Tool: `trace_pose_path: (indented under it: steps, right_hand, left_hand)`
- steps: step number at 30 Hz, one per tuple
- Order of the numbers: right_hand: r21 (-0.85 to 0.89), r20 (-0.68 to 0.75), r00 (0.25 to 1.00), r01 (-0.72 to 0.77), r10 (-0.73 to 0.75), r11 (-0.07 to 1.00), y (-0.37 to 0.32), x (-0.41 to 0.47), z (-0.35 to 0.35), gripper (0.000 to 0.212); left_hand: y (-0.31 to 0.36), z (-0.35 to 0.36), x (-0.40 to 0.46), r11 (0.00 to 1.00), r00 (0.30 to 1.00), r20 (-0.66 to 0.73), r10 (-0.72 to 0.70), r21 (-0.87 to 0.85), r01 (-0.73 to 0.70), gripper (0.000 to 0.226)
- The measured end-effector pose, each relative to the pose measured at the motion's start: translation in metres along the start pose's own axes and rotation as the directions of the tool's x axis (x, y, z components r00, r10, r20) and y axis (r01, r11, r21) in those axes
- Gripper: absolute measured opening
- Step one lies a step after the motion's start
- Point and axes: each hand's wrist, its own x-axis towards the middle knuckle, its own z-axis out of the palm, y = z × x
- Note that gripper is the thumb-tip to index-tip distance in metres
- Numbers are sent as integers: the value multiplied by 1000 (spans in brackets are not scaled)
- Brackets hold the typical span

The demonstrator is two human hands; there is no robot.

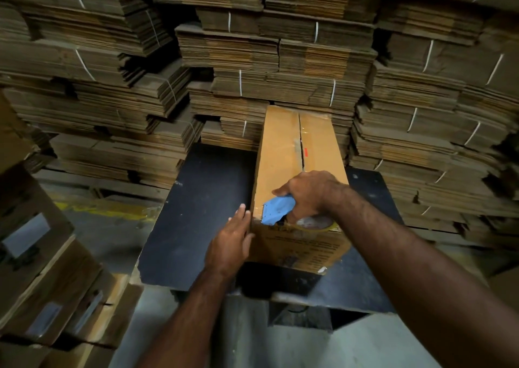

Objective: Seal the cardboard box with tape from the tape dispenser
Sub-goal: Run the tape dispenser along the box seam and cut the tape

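A long brown cardboard box [280,154] lies on a black table [202,204], its top flaps meeting in a centre seam that carries some clear tape toward the far end. My right hand [309,193] grips a blue tape dispenser [276,209] with a roll of tape [314,223], held at the box's near top edge. My left hand [230,244] presses flat, fingers straight, against the box's near left corner.
Tall stacks of flattened, strapped cardboard [266,58] wall in the back and both sides. Folded boxes with window cut-outs [42,269] lean at the lower left. The floor with a yellow line [106,207] shows left of the table.
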Motion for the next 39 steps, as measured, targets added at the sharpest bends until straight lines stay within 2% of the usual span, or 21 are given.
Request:
trace_pose_path:
  steps: [3, 5, 9, 12, 16, 19, 22, 27, 30, 33, 37, 39]
  right_hand:
    - [-3, -7, 1000, 9, -9, 1000, 2, 2, 1, 78]
    - [19, -2, 1000, 23, -23, 1000, 4, 3, -1, 78]
    - [-3, -17, 998, 58, -58, 998, 7, 3, 0, 76]
    - [-17, -41, 994, 104, -105, 994, 10, 2, -1, 74]
    - [65, -30, 985, 170, -169, 983, 26, -5, 2, 73]
    - [101, -11, 978, 206, -206, 973, 53, -15, 4, 75]
    - [91, 3, 978, 206, -208, 974, 83, -26, 13, 77]
    - [95, 19, 983, 180, -182, 979, 78, -29, 24, 76]
    - [20, 33, 979, 200, -201, 980, 62, -24, 15, 72]
    - [-10, 49, 981, 190, -189, 982, 60, -20, 15, 72]
    - [-17, 48, 982, 186, -185, 982, 64, -18, 18, 73]
    - [-22, 47, 982, 184, -183, 983, 61, -18, 17, 74]
  left_hand:
    - [6, 1, -3, 994, 992, -54, 111, -10, -112, 83]
    - [17, 3, 7, 991, 987, -91, 130, 2, -131, 84]
    - [23, 3, 21, 990, 981, -139, 138, 48, -133, 66]
    - [22, 4, 21, 991, 980, -160, 116, 89, -103, 61]
    - [26, 1, 21, 980, 978, -150, 147, 160, -123, 57]
    - [26, -3, 22, 961, 973, -153, 175, 241, -135, 38]
    - [29, -3, 21, 940, 973, -154, 174, 321, -117, 48]
    - [38, -7, 18, 916, 954, -220, 205, 386, -108, 43]
    - [39, -10, 22, 892, 960, -187, 208, 440, -108, 45]
    - [46, -3, 23, 913, 975, -136, 177, 393, -111, 44]
    - [66, 20, 21, 913, 975, -56, 214, 367, -179, 59]
    - [65, 30, 19, 921, 976, -69, 206, 351, -170, 55]
